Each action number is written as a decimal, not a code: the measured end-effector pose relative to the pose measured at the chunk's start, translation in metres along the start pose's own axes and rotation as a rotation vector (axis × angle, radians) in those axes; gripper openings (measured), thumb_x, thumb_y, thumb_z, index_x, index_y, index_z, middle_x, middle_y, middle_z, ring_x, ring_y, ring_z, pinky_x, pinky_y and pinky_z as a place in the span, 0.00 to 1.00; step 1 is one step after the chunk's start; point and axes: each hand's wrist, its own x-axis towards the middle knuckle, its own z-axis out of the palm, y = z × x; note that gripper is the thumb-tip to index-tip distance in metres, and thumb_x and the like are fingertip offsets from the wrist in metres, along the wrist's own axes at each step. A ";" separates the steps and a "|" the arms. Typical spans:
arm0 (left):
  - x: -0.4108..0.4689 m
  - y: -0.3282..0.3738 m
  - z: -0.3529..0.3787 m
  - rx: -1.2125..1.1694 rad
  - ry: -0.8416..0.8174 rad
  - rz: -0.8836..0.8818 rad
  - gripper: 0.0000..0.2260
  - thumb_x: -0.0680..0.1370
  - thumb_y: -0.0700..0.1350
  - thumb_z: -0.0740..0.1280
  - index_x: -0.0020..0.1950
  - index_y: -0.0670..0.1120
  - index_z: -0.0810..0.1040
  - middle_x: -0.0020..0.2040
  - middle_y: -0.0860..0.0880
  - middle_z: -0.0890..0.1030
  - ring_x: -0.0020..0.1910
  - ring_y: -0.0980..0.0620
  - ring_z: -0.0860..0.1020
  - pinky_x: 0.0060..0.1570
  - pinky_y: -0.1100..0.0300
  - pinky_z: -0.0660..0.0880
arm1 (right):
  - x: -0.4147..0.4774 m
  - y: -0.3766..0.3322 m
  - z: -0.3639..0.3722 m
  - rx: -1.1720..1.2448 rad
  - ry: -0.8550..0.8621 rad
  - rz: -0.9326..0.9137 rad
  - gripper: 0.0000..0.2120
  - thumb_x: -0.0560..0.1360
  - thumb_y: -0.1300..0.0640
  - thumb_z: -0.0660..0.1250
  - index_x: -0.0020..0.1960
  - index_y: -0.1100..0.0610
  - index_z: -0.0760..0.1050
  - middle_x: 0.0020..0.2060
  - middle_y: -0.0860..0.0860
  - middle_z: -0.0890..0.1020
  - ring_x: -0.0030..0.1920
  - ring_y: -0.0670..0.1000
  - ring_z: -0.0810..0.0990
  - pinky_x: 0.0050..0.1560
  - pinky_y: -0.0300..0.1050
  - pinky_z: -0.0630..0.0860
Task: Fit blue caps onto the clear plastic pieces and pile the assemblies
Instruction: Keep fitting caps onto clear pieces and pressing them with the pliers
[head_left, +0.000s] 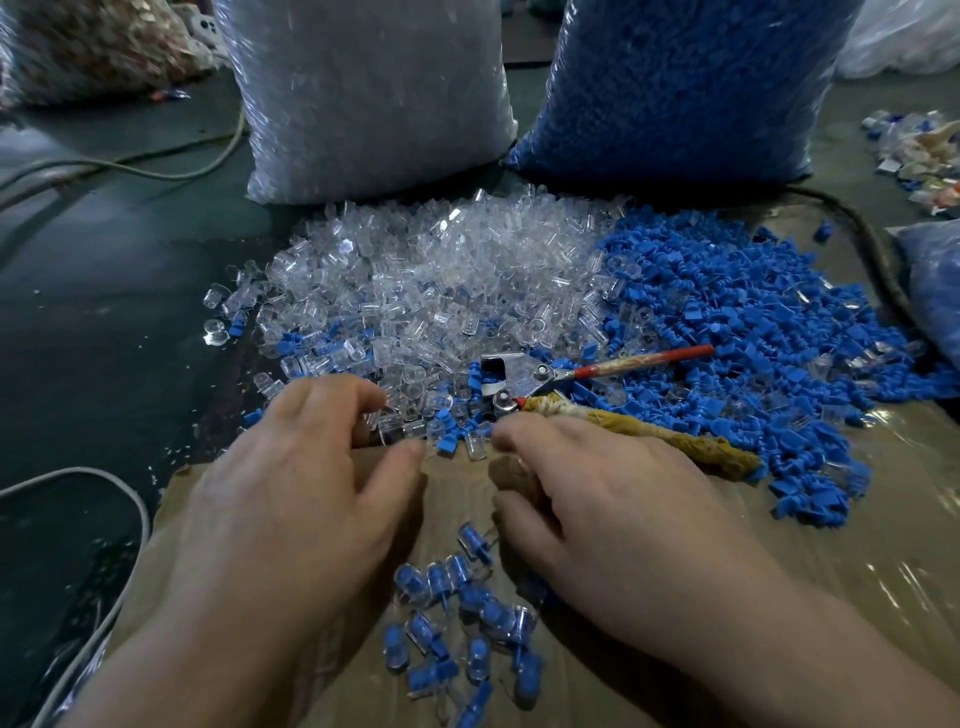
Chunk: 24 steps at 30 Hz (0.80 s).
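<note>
A heap of clear plastic pieces (415, 291) lies in the middle, and a heap of blue caps (727, 338) lies to its right. Several assemblies (457, 613), clear with blue caps fitted, are piled on the cardboard (857, 545) between my wrists. My left hand (311, 493) reaches to the near edge of the clear heap, and its fingers and thumb close round a clear piece (388, 423). My right hand (597, 499) has loosely curled fingers. Its fingertips sit beside a loose blue cap (448, 432) and a clear piece (475, 446), and I see nothing in it.
Crimping pliers (519, 379) with one red and one cloth-wrapped handle lie across the heaps just beyond my right hand. A sack of clear pieces (374, 93) and a sack of blue caps (675, 88) stand behind. Cables (135, 514) run along the dark floor at left.
</note>
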 end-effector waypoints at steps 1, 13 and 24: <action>0.000 0.001 0.002 0.077 -0.050 -0.010 0.22 0.72 0.69 0.58 0.61 0.62 0.73 0.47 0.65 0.71 0.41 0.61 0.72 0.41 0.57 0.71 | 0.003 0.000 0.003 -0.020 0.024 -0.011 0.13 0.78 0.40 0.52 0.61 0.40 0.60 0.47 0.43 0.75 0.44 0.50 0.76 0.43 0.53 0.76; 0.003 0.011 0.009 0.085 -0.147 0.178 0.11 0.74 0.59 0.63 0.54 0.60 0.79 0.47 0.61 0.77 0.46 0.57 0.76 0.42 0.62 0.66 | 0.018 0.003 0.012 -0.169 0.053 -0.078 0.10 0.81 0.41 0.52 0.53 0.47 0.64 0.41 0.46 0.69 0.37 0.53 0.71 0.31 0.49 0.67; -0.002 0.005 0.015 -0.316 0.055 0.024 0.04 0.76 0.58 0.67 0.46 0.61 0.74 0.46 0.65 0.78 0.44 0.65 0.76 0.35 0.63 0.69 | 0.014 0.004 0.009 0.052 0.143 0.031 0.05 0.74 0.49 0.61 0.43 0.48 0.65 0.34 0.46 0.72 0.33 0.48 0.71 0.33 0.50 0.69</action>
